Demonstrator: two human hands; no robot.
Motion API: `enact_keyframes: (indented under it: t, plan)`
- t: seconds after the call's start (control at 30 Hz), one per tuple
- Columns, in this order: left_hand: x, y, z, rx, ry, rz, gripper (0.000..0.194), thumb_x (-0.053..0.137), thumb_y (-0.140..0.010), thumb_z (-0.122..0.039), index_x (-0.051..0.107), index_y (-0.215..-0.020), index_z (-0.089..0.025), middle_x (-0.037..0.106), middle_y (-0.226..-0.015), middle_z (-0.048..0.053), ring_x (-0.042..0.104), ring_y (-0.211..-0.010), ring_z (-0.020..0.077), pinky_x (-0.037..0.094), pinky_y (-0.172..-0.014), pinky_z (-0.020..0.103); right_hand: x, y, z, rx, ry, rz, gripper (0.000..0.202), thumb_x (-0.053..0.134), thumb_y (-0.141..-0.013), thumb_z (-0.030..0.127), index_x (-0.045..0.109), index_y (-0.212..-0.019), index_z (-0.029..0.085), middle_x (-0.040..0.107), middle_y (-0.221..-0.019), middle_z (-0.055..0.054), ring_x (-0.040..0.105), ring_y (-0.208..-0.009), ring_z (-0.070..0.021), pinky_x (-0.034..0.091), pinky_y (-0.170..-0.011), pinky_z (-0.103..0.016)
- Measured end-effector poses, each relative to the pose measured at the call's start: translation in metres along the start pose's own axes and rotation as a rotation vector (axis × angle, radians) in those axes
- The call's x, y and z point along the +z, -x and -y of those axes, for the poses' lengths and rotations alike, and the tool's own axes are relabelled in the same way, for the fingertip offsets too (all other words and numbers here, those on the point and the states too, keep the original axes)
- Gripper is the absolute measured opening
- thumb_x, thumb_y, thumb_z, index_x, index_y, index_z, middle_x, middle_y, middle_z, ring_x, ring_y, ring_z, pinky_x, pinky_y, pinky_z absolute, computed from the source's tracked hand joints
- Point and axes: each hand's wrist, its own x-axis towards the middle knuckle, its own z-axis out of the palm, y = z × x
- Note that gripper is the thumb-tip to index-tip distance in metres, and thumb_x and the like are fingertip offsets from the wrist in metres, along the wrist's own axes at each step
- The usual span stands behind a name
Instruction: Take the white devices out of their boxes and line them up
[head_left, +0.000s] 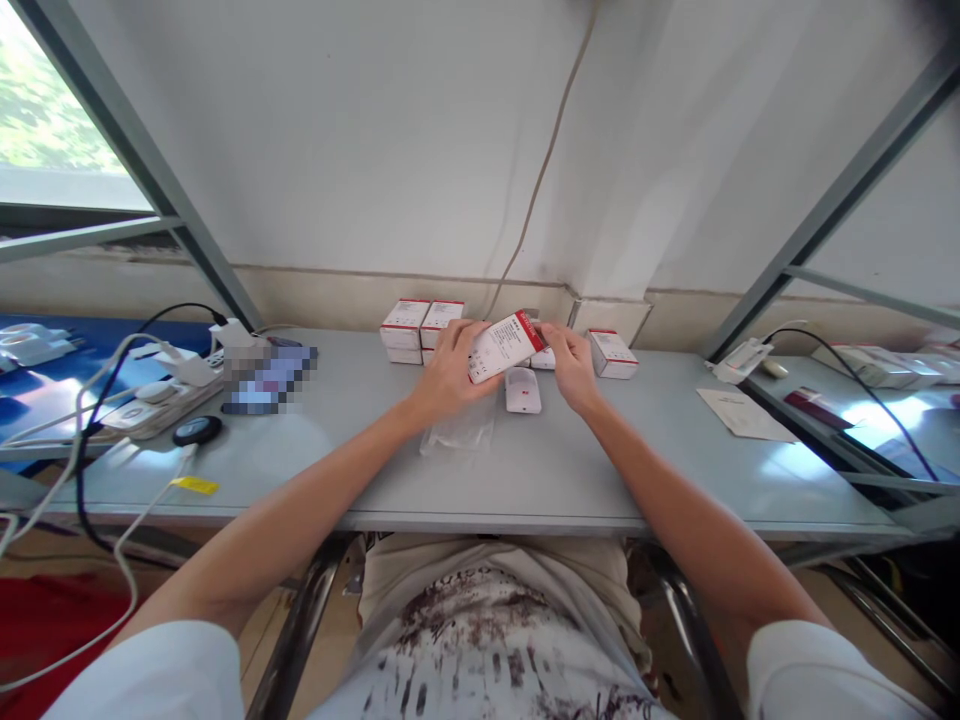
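A small white carton with a red end (504, 346) is held tilted above the table, its printed side toward me. My left hand (452, 368) is closed around its left end. At the red end, the bent fingers of my right hand (571, 362) pinch the carton's edge; the fingertips are partly hidden. Just below the carton, a white rounded plastic device (523, 391) with a small red mark lies on the table. A clear plastic bag (459, 432) lies flat under my left wrist.
Stacked white-and-red cartons (405, 328) stand against the wall, with another carton (613, 354) to the right. A paper sheet (746, 414) lies farther right. At left are a phone-like pixelated object (271, 378), a black puck (197, 430), a power strip (161, 408) and cables.
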Motion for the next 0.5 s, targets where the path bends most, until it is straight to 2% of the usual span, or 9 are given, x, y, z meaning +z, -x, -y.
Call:
enact_keyframes:
  t: [0.1,0.2,0.3,0.4,0.5]
  plan:
    - [0.001,-0.002,-0.004,-0.141,0.101,0.016,0.071,0.083,-0.088,-0.038,0.047,-0.148,-0.026,0.057,-0.146,0.014,0.056,-0.136,0.0335,0.049,-0.111,0.051,-0.001,0.000,0.002,-0.047,0.053,0.017,0.038,0.061,-0.101,0.063,0.080,-0.106,0.030,0.079,-0.112,-0.005,0.068,-0.111,-0.0292,0.053,-0.105,-0.051]
    - [0.002,-0.004,-0.009,-0.343,0.165,0.019,0.069,0.082,-0.089,-0.045,0.048,-0.146,-0.026,0.062,-0.146,0.013,0.060,-0.133,0.0348,0.051,-0.107,0.051,0.002,0.002,0.005,-0.090,0.111,0.012,0.036,0.066,-0.100,0.058,0.074,-0.120,0.031,0.075,-0.123,-0.007,0.067,-0.116,-0.0283,0.056,-0.102,-0.049]
    - [0.002,-0.005,-0.015,-0.493,0.219,0.015,0.070,0.083,-0.087,-0.053,0.050,-0.143,-0.026,0.064,-0.145,0.013,0.063,-0.131,0.0360,0.051,-0.105,0.053,0.006,0.005,0.006,-0.110,0.175,-0.096,0.038,0.070,-0.098,0.053,0.066,-0.126,0.028,0.068,-0.126,-0.010,0.067,-0.108,-0.0260,0.059,-0.091,-0.045]
    - [0.003,-0.005,-0.019,-0.566,0.252,0.009,0.070,0.083,-0.086,-0.057,0.051,-0.140,-0.027,0.066,-0.143,0.013,0.064,-0.130,0.0361,0.052,-0.104,0.053,0.011,0.009,0.007,-0.111,0.211,-0.222,0.041,0.077,-0.094,0.050,0.059,-0.122,0.027,0.064,-0.115,-0.008,0.064,-0.089,-0.0218,0.060,-0.086,-0.045]
    - [0.004,-0.003,-0.021,-0.552,0.251,0.032,0.071,0.085,-0.085,-0.059,0.051,-0.140,-0.027,0.067,-0.140,0.012,0.065,-0.126,0.0356,0.053,-0.101,0.051,0.015,0.013,0.007,-0.131,0.186,-0.191,0.036,0.076,-0.095,0.049,0.055,-0.116,0.027,0.061,-0.108,-0.006,0.063,-0.084,-0.0200,0.061,-0.084,-0.045]
